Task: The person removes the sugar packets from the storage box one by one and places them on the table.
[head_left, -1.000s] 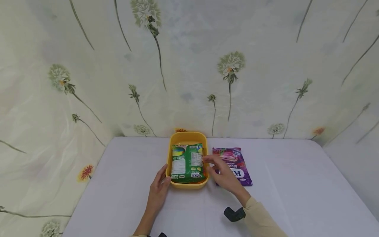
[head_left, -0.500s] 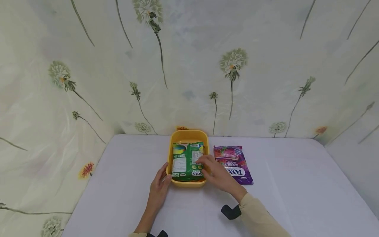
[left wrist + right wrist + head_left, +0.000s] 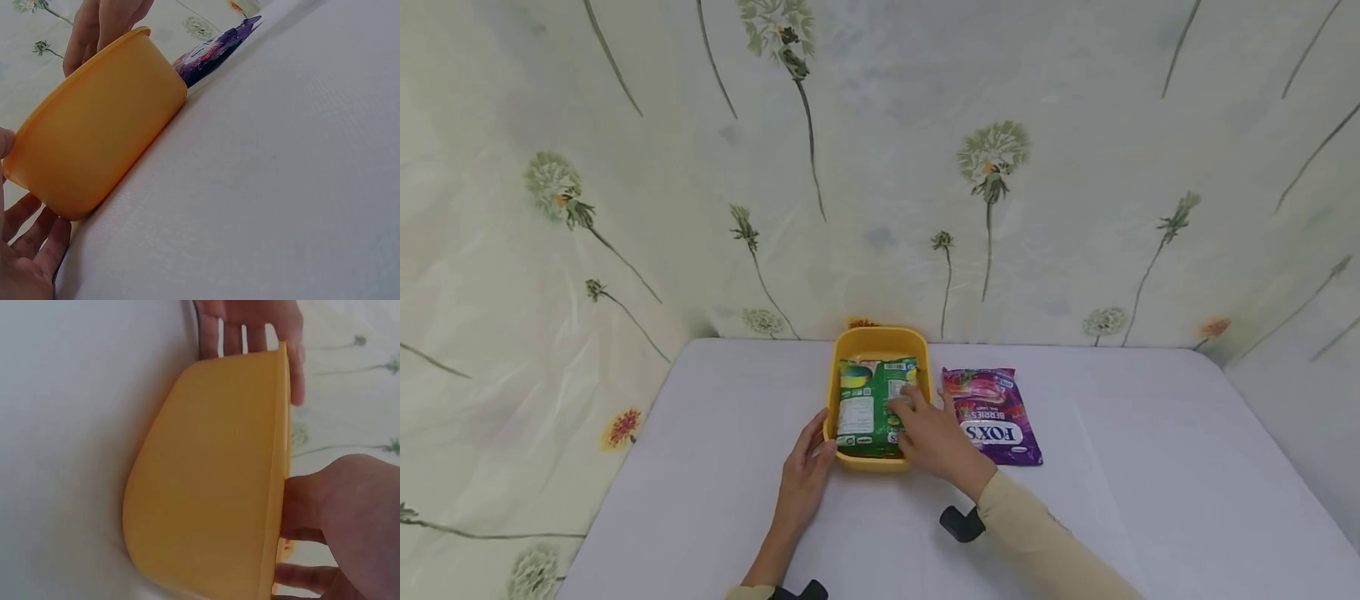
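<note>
A yellow plastic tub (image 3: 871, 465) stands on the white-covered table. Inside lies a green candy bag (image 3: 856, 415), back label up. My left hand (image 3: 806, 482) holds the tub at its near left corner; in the left wrist view its fingers (image 3: 52, 240) lie against the side wall, and the thumb is at the rim. My right hand (image 3: 934, 440) reaches over the tub's right rim, fingertips on the green bag's right part. In the right wrist view, the tub wall (image 3: 206, 469) hides those fingertips. Something orange shows beneath the green bag.
A purple Fox's berries candy bag (image 3: 992, 417) lies flat just right of the tub. The cloth backdrop (image 3: 865, 250) with dandelion prints rises behind the table's far edge. A black wrist device (image 3: 961, 525) sticks out from the right sleeve.
My right hand has moved left from the tub's right rim onto the green bag. My left hand keeps its place at the tub. The purple bag has stayed put.
</note>
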Tool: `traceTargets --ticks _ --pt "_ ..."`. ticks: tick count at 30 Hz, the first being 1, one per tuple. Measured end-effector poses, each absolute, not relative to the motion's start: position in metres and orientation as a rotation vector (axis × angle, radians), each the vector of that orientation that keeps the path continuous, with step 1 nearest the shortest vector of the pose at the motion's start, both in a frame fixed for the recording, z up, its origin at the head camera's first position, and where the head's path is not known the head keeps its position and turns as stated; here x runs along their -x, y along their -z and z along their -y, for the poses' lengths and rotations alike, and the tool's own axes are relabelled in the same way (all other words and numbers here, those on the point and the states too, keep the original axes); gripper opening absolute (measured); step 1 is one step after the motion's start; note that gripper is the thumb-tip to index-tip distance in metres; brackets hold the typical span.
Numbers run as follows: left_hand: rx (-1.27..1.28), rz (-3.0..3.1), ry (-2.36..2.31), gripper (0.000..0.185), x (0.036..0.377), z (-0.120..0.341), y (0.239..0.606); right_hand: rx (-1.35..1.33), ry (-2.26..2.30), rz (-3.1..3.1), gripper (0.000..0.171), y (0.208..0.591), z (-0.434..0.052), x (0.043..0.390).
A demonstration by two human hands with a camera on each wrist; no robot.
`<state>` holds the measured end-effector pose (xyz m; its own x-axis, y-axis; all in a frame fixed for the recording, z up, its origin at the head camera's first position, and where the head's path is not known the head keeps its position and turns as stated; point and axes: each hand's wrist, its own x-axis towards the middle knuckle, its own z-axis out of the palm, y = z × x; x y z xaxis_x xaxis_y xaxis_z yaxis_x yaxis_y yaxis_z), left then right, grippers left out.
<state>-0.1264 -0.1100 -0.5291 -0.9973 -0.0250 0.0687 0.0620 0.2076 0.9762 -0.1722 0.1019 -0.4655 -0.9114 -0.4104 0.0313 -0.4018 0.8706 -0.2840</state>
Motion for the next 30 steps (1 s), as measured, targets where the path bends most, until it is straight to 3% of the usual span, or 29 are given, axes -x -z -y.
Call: traceTargets --ticks 6,13,24,30 --pt "0.035 2.374 1.898 0.05 0.136 0.111 0.553 0.64 0.356 -3.055 0.048 0.467 -0.097 0.182" --pt "0.04 2.362 1.91 0.05 0.136 0.11 0.552 0.532 0.352 -2.984 0.055 0.464 -0.087 0.188" --pt "0.0 2.383 1.911 0.05 0.135 0.111 0.553 0.488 0.581 -2.971 0.052 0.472 -0.087 0.184" --pt "0.019 2.387 1.965 0.052 0.13 0.11 0.533 0.439 0.967 -2.948 0.047 0.472 -0.091 0.18"
